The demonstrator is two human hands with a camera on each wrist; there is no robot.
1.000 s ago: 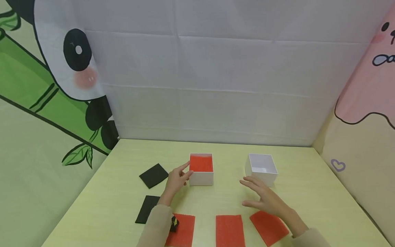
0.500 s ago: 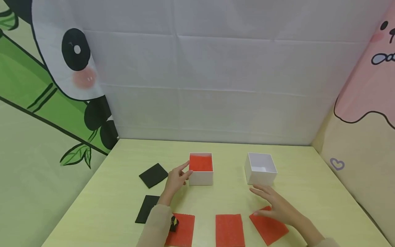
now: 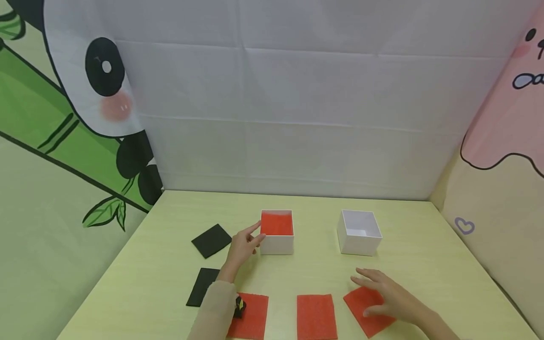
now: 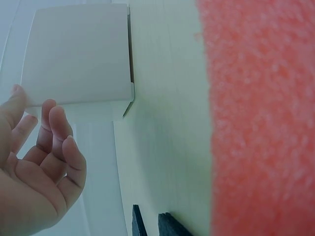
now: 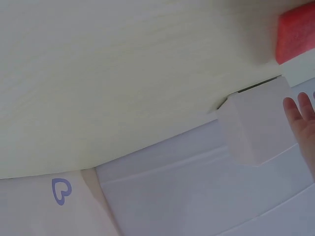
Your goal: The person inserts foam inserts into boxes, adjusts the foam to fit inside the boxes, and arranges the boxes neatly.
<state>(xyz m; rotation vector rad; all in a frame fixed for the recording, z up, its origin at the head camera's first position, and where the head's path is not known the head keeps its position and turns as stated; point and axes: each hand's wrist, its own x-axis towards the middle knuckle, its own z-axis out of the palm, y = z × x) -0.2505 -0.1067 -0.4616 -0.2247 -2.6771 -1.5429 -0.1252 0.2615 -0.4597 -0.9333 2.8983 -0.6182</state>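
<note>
In the head view my left hand (image 3: 243, 245) holds the left side of a white open-topped box (image 3: 277, 245) between thumb and index finger. Red foam (image 3: 277, 224) fills much of that box's opening. The left wrist view shows the thumb against the box wall (image 4: 78, 54), other fingers curled below it. My right hand (image 3: 391, 295) hovers with loosely spread fingers over a tilted red foam sheet (image 3: 359, 302); whether it touches the sheet I cannot tell. Two more red sheets, one in the middle (image 3: 317, 316) and one at left (image 3: 255, 316), lie on the table.
A second white box (image 3: 360, 244), with no foam visible inside, stands at the right. Two black sheets, one farther back (image 3: 211, 241) and one nearer (image 3: 201, 285), lie left of the left arm, which partly covers the nearer one. A white cloth (image 3: 297, 118) hangs behind the table.
My right hand has moved from beside the right box toward me and rightward, over the tilted red foam sheet. My left hand stays on the left box.
</note>
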